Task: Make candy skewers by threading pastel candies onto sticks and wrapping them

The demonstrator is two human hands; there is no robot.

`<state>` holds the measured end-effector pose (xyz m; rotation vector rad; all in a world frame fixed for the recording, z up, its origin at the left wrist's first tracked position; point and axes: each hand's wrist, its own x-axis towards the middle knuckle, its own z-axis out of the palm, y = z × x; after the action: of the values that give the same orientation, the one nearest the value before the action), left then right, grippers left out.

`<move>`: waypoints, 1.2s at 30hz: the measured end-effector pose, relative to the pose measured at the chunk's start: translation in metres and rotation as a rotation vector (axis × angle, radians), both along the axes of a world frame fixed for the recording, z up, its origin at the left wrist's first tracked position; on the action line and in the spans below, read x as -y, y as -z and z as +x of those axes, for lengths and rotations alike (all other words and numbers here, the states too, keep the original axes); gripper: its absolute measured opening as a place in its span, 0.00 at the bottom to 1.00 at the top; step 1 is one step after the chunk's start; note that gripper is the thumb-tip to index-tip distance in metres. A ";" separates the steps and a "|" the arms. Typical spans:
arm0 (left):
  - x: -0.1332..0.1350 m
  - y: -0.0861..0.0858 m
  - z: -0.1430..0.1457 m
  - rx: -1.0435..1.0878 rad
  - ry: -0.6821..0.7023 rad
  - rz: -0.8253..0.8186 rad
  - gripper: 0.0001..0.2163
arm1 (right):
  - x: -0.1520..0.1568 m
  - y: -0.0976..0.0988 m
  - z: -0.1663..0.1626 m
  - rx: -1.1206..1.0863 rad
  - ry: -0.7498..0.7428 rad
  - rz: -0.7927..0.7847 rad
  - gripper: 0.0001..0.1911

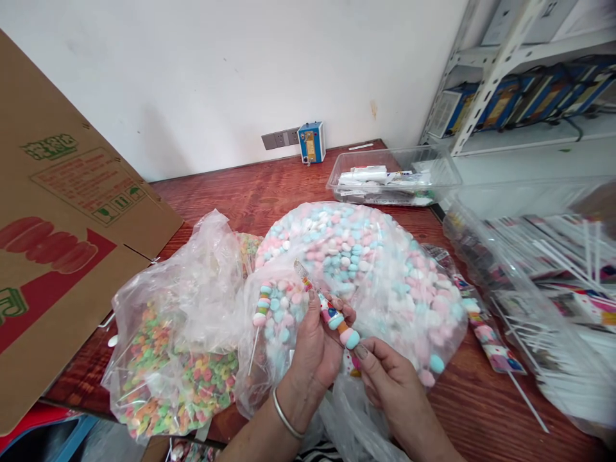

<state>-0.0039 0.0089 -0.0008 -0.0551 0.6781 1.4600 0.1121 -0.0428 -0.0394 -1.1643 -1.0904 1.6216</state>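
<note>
My left hand [315, 350] is closed around a candy skewer [347, 335] that is partly inside a printed clear plastic sleeve. Blue and orange candy pieces show at its lower end. My right hand [397, 385] pinches that lower end between thumb and fingers; its stick is hidden there. Both hands are above a big clear bag of pink, white and blue marshmallows [349, 240]. An unwrapped candy skewer [262, 305] on a white stick lies left of my hands. To the right, a wrapped candy skewer [495, 343] rests on the wooden table.
A bag of colourful ring gummies [183, 391] and a large cardboard box [62, 192] stand left. A clear tray [394, 192] of packaging is behind the marshmallows. At right, a clear bin [510, 276] holds sticks and wrappers. A small blue device [312, 142] stands by the wall.
</note>
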 end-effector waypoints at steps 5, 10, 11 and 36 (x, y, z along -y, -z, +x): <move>-0.004 -0.002 -0.014 -0.007 0.005 -0.001 0.09 | 0.001 -0.009 0.007 -0.428 -0.142 -0.433 0.19; 0.000 -0.005 -0.009 -0.021 0.035 -0.005 0.07 | 0.008 -0.003 0.008 -0.470 -0.197 -0.435 0.17; 0.002 -0.004 -0.004 -0.031 0.047 -0.003 0.08 | 0.008 -0.001 0.007 -0.411 -0.171 -0.373 0.18; -0.024 -0.006 -0.016 -0.021 -0.052 -0.160 0.11 | 0.006 0.005 0.017 0.983 0.179 1.045 0.09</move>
<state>-0.0196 0.0328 0.0052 -0.1829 0.8145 1.4558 0.1294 -0.0487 -0.0446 -1.2027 -1.9945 0.0860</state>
